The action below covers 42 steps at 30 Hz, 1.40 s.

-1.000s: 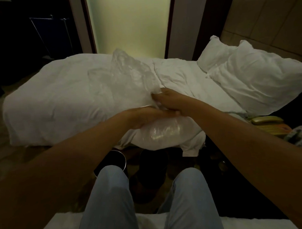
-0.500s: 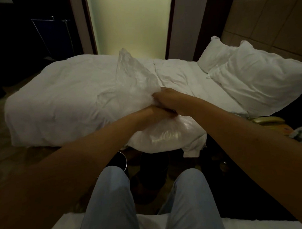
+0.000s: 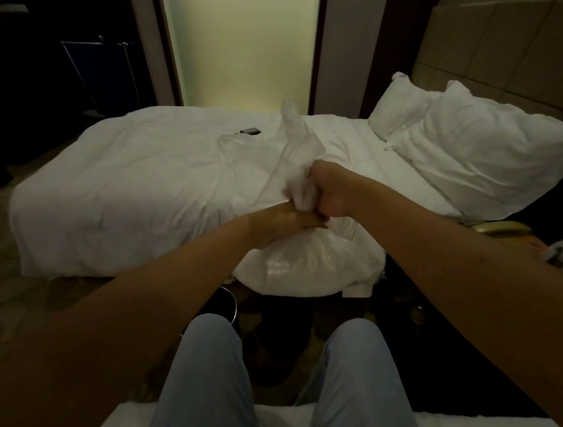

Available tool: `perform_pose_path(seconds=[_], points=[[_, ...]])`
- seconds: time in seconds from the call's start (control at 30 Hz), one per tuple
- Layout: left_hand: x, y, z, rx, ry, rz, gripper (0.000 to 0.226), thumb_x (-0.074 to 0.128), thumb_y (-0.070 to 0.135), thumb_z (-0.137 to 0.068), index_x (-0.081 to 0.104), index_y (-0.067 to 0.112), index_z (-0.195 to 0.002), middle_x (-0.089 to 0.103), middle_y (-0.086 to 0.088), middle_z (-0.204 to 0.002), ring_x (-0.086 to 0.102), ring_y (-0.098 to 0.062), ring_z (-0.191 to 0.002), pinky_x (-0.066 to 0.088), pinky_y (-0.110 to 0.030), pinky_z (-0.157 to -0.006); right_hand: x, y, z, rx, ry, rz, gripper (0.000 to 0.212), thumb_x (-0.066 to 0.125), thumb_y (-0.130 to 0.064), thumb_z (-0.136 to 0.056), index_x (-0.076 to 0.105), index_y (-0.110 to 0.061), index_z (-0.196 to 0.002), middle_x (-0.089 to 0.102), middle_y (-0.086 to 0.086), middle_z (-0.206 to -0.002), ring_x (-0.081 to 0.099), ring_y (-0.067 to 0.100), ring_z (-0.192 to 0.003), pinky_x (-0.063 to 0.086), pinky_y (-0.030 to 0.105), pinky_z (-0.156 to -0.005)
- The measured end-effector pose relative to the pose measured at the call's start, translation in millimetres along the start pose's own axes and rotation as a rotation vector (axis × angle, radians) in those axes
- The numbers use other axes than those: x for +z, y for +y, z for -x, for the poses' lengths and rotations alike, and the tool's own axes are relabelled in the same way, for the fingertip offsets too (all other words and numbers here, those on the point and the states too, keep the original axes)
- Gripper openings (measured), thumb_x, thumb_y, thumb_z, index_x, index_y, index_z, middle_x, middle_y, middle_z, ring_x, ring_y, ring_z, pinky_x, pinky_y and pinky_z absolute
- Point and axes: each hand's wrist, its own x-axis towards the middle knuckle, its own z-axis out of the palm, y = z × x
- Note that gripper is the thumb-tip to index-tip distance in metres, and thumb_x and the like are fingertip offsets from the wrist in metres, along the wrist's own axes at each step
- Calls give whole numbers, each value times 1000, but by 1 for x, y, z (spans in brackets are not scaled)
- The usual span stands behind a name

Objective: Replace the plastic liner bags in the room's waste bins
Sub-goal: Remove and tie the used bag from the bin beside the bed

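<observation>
A thin, crinkly clear bag [image 3: 302, 260] is bunched at its neck, gripped by the left hand [image 3: 283, 224] and right hand [image 3: 329, 192] fists. A rumpled white bed [image 3: 129, 186] sits behind, a round bin [image 3: 224, 306] below.

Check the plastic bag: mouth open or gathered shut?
Gathered shut. Both hands, left hand and right hand, grip the bunched neck of the plastic bag, whose bulging body hangs below.

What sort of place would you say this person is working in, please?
Most likely a hotel guest room: a white-sheeted bed with plump pillows, a padded panel headboard, and a metal-rimmed waste bin on the floor.
</observation>
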Motion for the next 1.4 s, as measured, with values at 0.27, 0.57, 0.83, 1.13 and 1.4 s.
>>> perform_pose_path(seconds=[0.27,0.57,0.83,1.13,1.4], points=[[-19,7,12,6,1,-79,20,58,28,-100,67,25,-117,70,16,-108,65,3,-107,48,-12,-89,-30,17,3,94,-470,339,85,74,-53,-76,42,-19,-146,51,-2,-146,51,15,-131,41,32,-109],[-13,6,10,-67,-26,-158,20,65,26,-94,72,14,-108,74,-3,-105,70,-13,-102,55,-24,-89,0,21,-8,-25,-196,-275,25,58,-23,-98,62,-11,-77,65,-1,-66,64,11,-63,55,27,-74],[-30,-13,11,-279,45,-499,38,65,52,-86,70,18,-103,68,0,-98,64,-17,-88,51,-30,-79,-30,10,-25,-87,-77,-688,49,63,-31,-96,36,-21,-57,27,-7,-47,21,7,-37,33,18,-40],[-34,-17,13,-166,127,-818,43,50,40,-102,64,5,-121,63,-15,-124,57,-27,-106,32,-24,-77,-47,5,-36,-196,94,-1102,47,61,-46,-95,46,-19,-59,32,-8,-49,25,7,-38,35,17,-43],[-39,-14,15,-210,96,-799,45,52,43,-100,63,6,-123,60,-8,-111,53,-21,-99,35,-25,-81,-39,22,-35,-251,18,-925,44,72,-51,-86,61,-14,-108,57,-1,-69,55,10,-60,53,27,-71]])
